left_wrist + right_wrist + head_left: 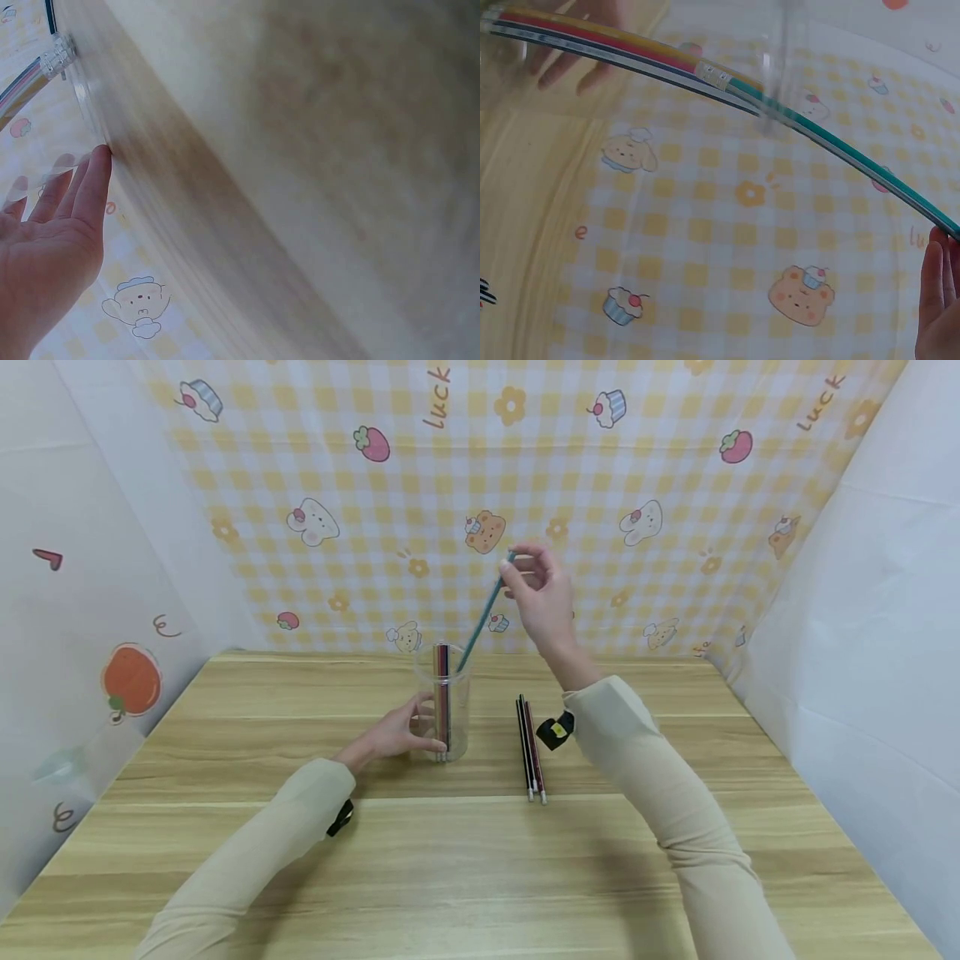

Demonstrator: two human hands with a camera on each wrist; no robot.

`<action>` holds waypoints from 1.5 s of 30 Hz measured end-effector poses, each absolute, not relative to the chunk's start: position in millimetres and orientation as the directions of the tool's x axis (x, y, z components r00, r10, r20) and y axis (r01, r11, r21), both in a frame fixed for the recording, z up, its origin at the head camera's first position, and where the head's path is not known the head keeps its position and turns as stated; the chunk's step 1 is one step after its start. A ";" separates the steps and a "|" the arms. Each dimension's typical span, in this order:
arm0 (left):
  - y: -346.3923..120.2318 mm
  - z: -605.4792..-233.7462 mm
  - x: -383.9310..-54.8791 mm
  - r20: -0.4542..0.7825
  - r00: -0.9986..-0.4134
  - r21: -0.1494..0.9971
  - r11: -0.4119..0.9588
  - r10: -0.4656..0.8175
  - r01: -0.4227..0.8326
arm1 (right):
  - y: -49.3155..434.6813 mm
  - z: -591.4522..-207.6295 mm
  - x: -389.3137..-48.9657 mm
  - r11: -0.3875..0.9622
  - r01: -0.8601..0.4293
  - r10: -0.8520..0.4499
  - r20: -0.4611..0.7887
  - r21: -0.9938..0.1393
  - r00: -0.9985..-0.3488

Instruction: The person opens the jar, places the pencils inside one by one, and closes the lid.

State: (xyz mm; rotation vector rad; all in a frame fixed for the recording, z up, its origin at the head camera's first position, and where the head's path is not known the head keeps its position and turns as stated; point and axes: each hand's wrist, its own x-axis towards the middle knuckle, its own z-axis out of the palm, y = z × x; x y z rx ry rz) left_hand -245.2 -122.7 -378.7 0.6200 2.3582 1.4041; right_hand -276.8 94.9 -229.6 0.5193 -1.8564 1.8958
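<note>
A clear plastic cup (461, 727) stands upright on the table with several pencils (442, 710) in it, leaning together toward its left side. From the left, my left hand (392, 732) holds the cup low down, thumb across the front and fingers behind. My right hand (546, 602), raised above and to the right, pinches a teal pencil (484, 617) near its top end. That pencil slants down to the left, and its white eraser end (712, 75) is inside the cup's mouth in the right wrist view.
Several dark and red pencils (531, 750) lie in a loose bundle on the wood-grain table (480, 877), right of the cup and below my right wrist. Behind the table hangs a yellow checked cloth (420, 485). White sheets (877, 568) close off both sides.
</note>
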 end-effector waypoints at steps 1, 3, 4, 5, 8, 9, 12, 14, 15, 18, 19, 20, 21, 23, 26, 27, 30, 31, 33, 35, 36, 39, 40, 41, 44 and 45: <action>-122.7 -378.6 -245.0 -0.057 -0.853 0.885 0.421 0.519 0.197 | 93.0 -231.8 -275.7 0.004 -0.543 0.027 0.543 -0.840 -0.839; -122.6 -378.3 -244.5 -0.057 -0.853 0.886 0.420 0.519 0.196 | 89.1 -234.4 -271.5 0.022 -0.538 -0.011 0.538 -0.843 -0.843; -122.6 -378.1 -244.2 -0.058 -0.853 0.887 0.420 0.518 0.195 | 87.2 -235.2 -269.3 0.034 -0.539 -0.027 0.539 -0.842 -0.842; -122.5 -377.9 -244.0 -0.056 -0.853 0.887 0.418 0.519 0.195 | 85.7 -236.1 -266.6 0.045 -0.535 -0.040 0.533 -0.844 -0.845; -122.3 -377.7 -243.6 -0.053 -0.853 0.888 0.415 0.519 0.198 | 82.6 -242.7 -265.0 0.102 -0.533 -0.073 0.528 -0.840 -0.846; -122.3 -377.8 -243.6 -0.051 -0.853 0.888 0.415 0.520 0.199 | 82.1 -246.7 -267.0 0.122 -0.530 -0.084 0.524 -0.839 -0.848; -122.0 -378.1 -243.7 -0.046 -0.854 0.886 0.417 0.519 0.205 | 81.5 -260.0 -275.0 0.187 -0.518 -0.127 0.502 -0.835 -0.856; -122.0 -378.1 -243.7 -0.045 -0.855 0.884 0.419 0.517 0.206 | 80.3 -268.2 -279.5 0.220 -0.519 -0.161 0.494 -0.826 -0.854; -122.0 -378.1 -243.7 -0.045 -0.856 0.884 0.419 0.515 0.206 | 79.5 -271.4 -280.4 0.232 -0.525 -0.178 0.495 -0.819 -0.850; -122.1 -377.7 -243.4 -0.048 -0.857 0.883 0.423 0.514 0.204 | 76.6 -278.8 -281.0 0.261 -0.542 -0.220 0.498 -0.799 -0.839; -122.1 -377.5 -243.4 -0.050 -0.857 0.883 0.424 0.514 0.203 | 75.9 -281.2 -281.0 0.271 -0.545 -0.230 0.496 -0.794 -0.837; -122.1 -377.5 -243.4 -0.051 -0.857 0.883 0.424 0.514 0.202 | 75.3 -283.1 -280.8 0.277 -0.547 -0.241 0.493 -0.790 -0.836; -122.0 -377.5 -243.6 -0.052 -0.856 0.883 0.425 0.514 0.201 | 75.0 -284.9 -280.4 0.292 -0.541 -0.248 0.484 -0.789 -0.839; -122.1 -377.7 -243.8 -0.055 -0.856 0.883 0.426 0.515 0.199 | 74.9 -288.1 -279.8 0.318 -0.524 -0.260 0.459 -0.790 -0.850; -122.0 -378.2 -244.4 -0.056 -0.857 0.883 0.426 0.513 0.197 | 75.2 -291.7 -279.3 0.342 -0.489 -0.267 0.416 -0.802 -0.869; -122.0 -378.5 -244.7 -0.056 -0.857 0.883 0.427 0.513 0.197 | 75.4 -292.6 -279.4 0.343 -0.474 -0.267 0.400 -0.811 -0.877; -122.2 -379.6 -245.7 -0.056 -0.856 0.884 0.425 0.514 0.197 | 75.1 -290.7 -275.9 0.325 -0.438 -0.262 0.365 -0.839 -0.893; -122.9 -383.7 -248.5 -0.054 -0.858 0.883 0.426 0.511 0.198 | 75.4 -291.1 -276.2 0.322 -0.430 -0.260 0.358 -0.844 -0.897; -124.3 -391.0 -253.4 -0.051 -0.858 0.880 0.429 0.511 0.203 | 75.7 -291.6 -276.9 0.314 -0.418 -0.257 0.348 -0.852 -0.902; -124.7 -392.3 -254.6 -0.053 -0.857 0.884 0.423 0.512 0.198 | 75.9 -291.5 -277.0 0.316 -0.414 -0.258 0.343 -0.854 -0.904; -124.8 -392.0 -254.6 -0.053 -0.856 0.885 0.421 0.514 0.198 | 75.9 -291.6 -277.2 0.317 -0.411 -0.259 0.339 -0.855 -0.905; -123.6 -382.0 -248.4 -0.059 -0.851 0.888 0.418 0.521 0.194 | 76.6 -294.6 -281.0 0.320 -0.427 -0.267 0.352 -0.846 -0.897; -123.0 -378.2 -246.1 -0.062 -0.850 0.889 0.415 0.523 0.191 | 76.6 -294.4 -280.8 0.323 -0.437 -0.273 0.359 -0.840 -0.892; -122.8 -376.5 -244.9 -0.063 -0.850 0.887 0.420 0.523 0.192 | 76.7 -294.2 -280.7 0.328 -0.446 -0.278 0.366 -0.833 -0.888; -122.6 -374.6 -243.3 -0.067 -0.851 0.884 0.426 0.521 0.191 | 76.4 -293.8 -279.6 0.349 -0.479 -0.307 0.385 -0.805 -0.871; -122.5 -374.8 -243.4 -0.066 -0.851 0.885 0.425 0.520 0.191 | 76.3 -293.6 -278.8 0.353 -0.486 -0.316 0.387 -0.800 -0.866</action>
